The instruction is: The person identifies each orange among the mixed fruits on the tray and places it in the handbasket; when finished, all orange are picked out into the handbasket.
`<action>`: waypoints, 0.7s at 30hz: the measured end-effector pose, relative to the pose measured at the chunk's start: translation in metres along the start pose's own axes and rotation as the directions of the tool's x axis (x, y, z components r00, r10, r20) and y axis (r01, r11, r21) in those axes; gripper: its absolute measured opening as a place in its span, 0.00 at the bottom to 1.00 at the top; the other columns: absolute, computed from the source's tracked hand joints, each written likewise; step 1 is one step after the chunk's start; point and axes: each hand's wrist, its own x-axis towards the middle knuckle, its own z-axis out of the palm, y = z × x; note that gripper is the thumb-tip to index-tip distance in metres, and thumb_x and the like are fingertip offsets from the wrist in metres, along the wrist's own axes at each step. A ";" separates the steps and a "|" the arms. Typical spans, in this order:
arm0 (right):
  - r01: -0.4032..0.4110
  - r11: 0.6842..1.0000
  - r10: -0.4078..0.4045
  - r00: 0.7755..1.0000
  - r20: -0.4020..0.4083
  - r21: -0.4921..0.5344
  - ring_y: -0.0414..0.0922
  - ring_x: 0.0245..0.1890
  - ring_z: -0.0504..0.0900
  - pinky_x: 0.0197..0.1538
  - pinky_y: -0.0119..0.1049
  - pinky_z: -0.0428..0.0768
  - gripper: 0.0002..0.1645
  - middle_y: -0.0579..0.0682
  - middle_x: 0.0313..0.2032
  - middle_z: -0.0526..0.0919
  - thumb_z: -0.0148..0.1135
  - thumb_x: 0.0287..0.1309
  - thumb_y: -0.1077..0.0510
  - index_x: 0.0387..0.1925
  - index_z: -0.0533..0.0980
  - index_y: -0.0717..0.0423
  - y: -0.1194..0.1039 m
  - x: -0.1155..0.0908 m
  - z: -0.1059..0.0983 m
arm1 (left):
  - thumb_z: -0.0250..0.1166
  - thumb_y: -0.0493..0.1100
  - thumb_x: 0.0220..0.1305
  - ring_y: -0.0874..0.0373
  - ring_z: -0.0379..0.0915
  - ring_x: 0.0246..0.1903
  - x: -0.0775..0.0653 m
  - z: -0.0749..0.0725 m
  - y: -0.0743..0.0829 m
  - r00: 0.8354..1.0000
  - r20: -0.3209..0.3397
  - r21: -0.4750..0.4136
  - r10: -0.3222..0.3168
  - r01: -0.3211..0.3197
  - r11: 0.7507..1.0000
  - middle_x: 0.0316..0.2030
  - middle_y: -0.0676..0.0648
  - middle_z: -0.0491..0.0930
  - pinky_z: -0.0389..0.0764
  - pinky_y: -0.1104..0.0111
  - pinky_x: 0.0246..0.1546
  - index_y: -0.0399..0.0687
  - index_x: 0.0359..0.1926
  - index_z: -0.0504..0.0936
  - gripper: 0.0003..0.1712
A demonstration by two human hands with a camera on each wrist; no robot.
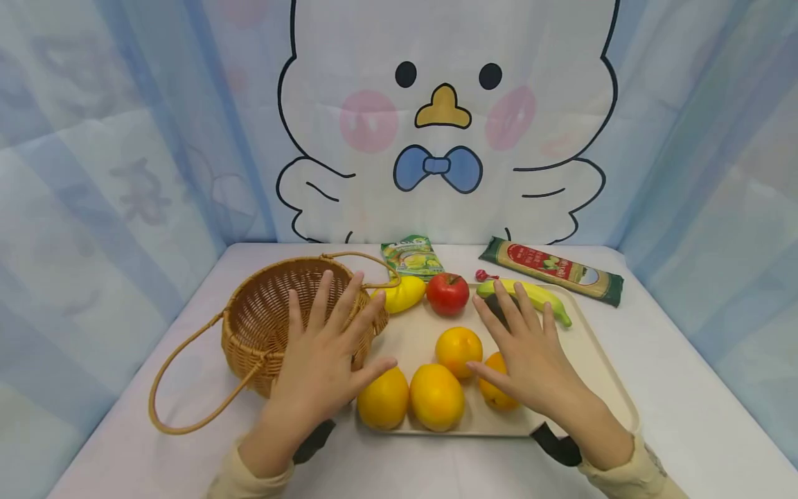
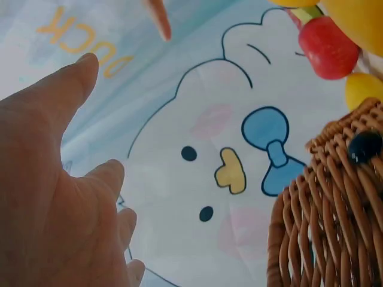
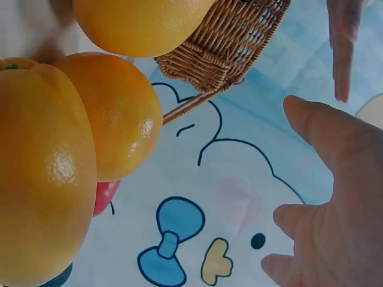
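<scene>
- Holds nothing in the left hand (image 1: 324,357), fingers spread, partly screening the wicker basket (image 1: 246,353) at the left.
- Holds nothing in the right hand (image 1: 530,353), fingers spread, raised over the tray (image 1: 411,339).
- Has oranges (image 1: 458,351) near the right hand, one partly hidden by it, and two large yellow-orange fruits (image 1: 438,397) along the tray's near edge.
- Has a red apple (image 1: 447,294) and banana (image 1: 541,296) toward the far edge.

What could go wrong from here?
The yellow-orange fruit nearest the left hand might roll off if nudged, since it sits at the tray's front edge. The basket's front handle loops outward, so a passing left sleeve might catch it.
</scene>
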 end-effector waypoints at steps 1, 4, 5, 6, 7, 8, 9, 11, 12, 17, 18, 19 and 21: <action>0.001 1.000 -0.001 1.000 -0.001 0.000 0.61 0.74 0.36 0.67 0.74 0.41 0.56 0.54 0.75 0.38 0.59 0.51 0.30 0.74 0.46 0.42 0.000 0.000 0.000 | 0.52 0.76 0.54 0.49 0.17 0.74 -0.002 -0.002 -0.003 1.000 0.000 -0.008 -0.005 0.005 1.000 0.75 0.58 0.27 0.31 0.37 0.70 0.72 0.73 0.45 0.50; 0.003 1.000 -0.003 1.000 -0.001 0.006 0.61 0.74 0.35 0.67 0.74 0.41 0.56 0.54 0.75 0.36 0.59 0.51 0.30 0.74 0.46 0.42 0.000 0.001 0.000 | 0.53 0.75 0.54 0.48 0.17 0.74 -0.011 -0.009 -0.013 0.999 -0.002 -0.039 -0.035 0.035 0.999 0.75 0.57 0.26 0.29 0.36 0.69 0.73 0.73 0.41 0.51; 0.004 1.000 -0.004 1.000 0.001 0.008 0.61 0.74 0.35 0.67 0.74 0.40 0.55 0.54 0.75 0.36 0.59 0.51 0.30 0.74 0.46 0.42 0.000 0.001 0.001 | 0.54 0.75 0.54 0.48 0.18 0.74 -0.015 -0.011 -0.017 0.999 -0.009 -0.049 -0.049 0.049 0.998 0.75 0.57 0.27 0.30 0.36 0.69 0.72 0.73 0.41 0.51; 0.004 1.000 -0.004 1.000 0.003 0.011 0.60 0.74 0.35 0.67 0.74 0.40 0.55 0.54 0.75 0.36 0.58 0.52 0.30 0.74 0.46 0.42 0.000 0.001 0.001 | 0.53 0.75 0.54 0.48 0.18 0.74 -0.020 -0.013 -0.022 0.998 -0.016 -0.064 -0.066 0.065 0.996 0.75 0.56 0.27 0.29 0.35 0.69 0.72 0.74 0.40 0.51; 0.004 1.000 -0.004 1.000 0.004 0.012 0.61 0.74 0.35 0.67 0.74 0.40 0.55 0.53 0.75 0.36 0.58 0.52 0.30 0.74 0.46 0.42 0.000 0.002 0.001 | 0.53 0.74 0.55 0.47 0.19 0.74 -0.025 -0.015 -0.028 0.996 -0.028 -0.077 -0.085 0.083 0.994 0.75 0.55 0.28 0.29 0.35 0.69 0.71 0.74 0.41 0.51; 0.001 1.000 -0.001 1.000 0.006 0.012 0.61 0.74 0.35 0.67 0.73 0.40 0.55 0.53 0.75 0.35 0.58 0.52 0.30 0.74 0.46 0.41 0.000 0.002 0.001 | 0.53 0.74 0.55 0.47 0.19 0.74 -0.031 -0.017 -0.034 0.994 -0.034 -0.089 -0.105 0.102 0.991 0.75 0.55 0.28 0.28 0.34 0.68 0.70 0.74 0.41 0.51; 0.000 1.000 0.000 1.000 0.007 0.011 0.61 0.74 0.35 0.67 0.74 0.40 0.55 0.54 0.75 0.35 0.58 0.52 0.30 0.74 0.45 0.41 0.000 0.002 0.001 | 0.53 0.74 0.56 0.47 0.19 0.74 -0.037 -0.019 -0.041 0.991 -0.040 -0.098 -0.126 0.122 0.988 0.75 0.55 0.28 0.27 0.34 0.68 0.69 0.74 0.41 0.51; -0.005 1.000 0.005 1.000 0.009 0.009 0.61 0.74 0.36 0.67 0.74 0.41 0.56 0.54 0.75 0.36 0.59 0.52 0.31 0.74 0.44 0.41 0.001 0.003 0.001 | 0.53 0.73 0.57 0.45 0.20 0.74 -0.048 -0.022 -0.055 0.985 -0.051 -0.111 -0.163 0.157 0.981 0.75 0.53 0.29 0.26 0.33 0.67 0.68 0.74 0.41 0.50; -0.009 1.000 0.009 1.000 0.011 0.011 0.61 0.74 0.36 0.67 0.74 0.40 0.56 0.54 0.75 0.35 0.59 0.52 0.32 0.74 0.44 0.41 0.001 0.003 0.001 | 0.52 0.73 0.58 0.44 0.19 0.74 -0.052 -0.024 -0.062 0.982 -0.048 -0.112 -0.184 0.177 0.978 0.75 0.53 0.29 0.25 0.32 0.66 0.67 0.74 0.40 0.50; -0.017 1.000 0.017 1.000 0.021 0.021 0.61 0.74 0.34 0.67 0.74 0.39 0.56 0.53 0.75 0.34 0.59 0.53 0.33 0.74 0.42 0.41 0.001 0.005 -0.001 | 0.54 0.71 0.58 0.39 0.21 0.73 -0.073 -0.028 -0.093 0.961 -0.028 -0.097 -0.275 0.271 0.958 0.75 0.48 0.31 0.25 0.27 0.61 0.64 0.75 0.38 0.52; -0.017 1.000 0.017 1.000 0.023 0.022 0.61 0.74 0.34 0.67 0.74 0.39 0.56 0.53 0.75 0.33 0.59 0.53 0.32 0.74 0.43 0.41 0.001 0.005 -0.001 | 0.54 0.71 0.58 0.38 0.21 0.73 -0.076 -0.028 -0.097 0.957 -0.025 -0.094 -0.290 0.287 0.953 0.75 0.48 0.31 0.25 0.26 0.60 0.64 0.75 0.38 0.52; -0.016 1.000 0.015 1.000 0.024 0.024 0.61 0.74 0.34 0.67 0.74 0.39 0.56 0.53 0.75 0.33 0.59 0.53 0.32 0.74 0.43 0.42 0.001 0.005 -0.001 | 0.54 0.71 0.58 0.38 0.21 0.73 -0.079 -0.028 -0.101 0.952 -0.024 -0.096 -0.304 0.301 0.949 0.75 0.47 0.32 0.25 0.26 0.60 0.63 0.75 0.39 0.52; -0.014 0.999 0.013 1.000 0.024 0.029 0.60 0.74 0.34 0.67 0.73 0.39 0.55 0.53 0.75 0.33 0.58 0.53 0.32 0.74 0.43 0.42 0.001 0.006 -0.001 | 0.54 0.70 0.59 0.38 0.19 0.73 -0.085 -0.028 -0.108 0.943 -0.012 -0.095 -0.331 0.329 0.940 0.75 0.46 0.31 0.24 0.25 0.59 0.62 0.75 0.38 0.52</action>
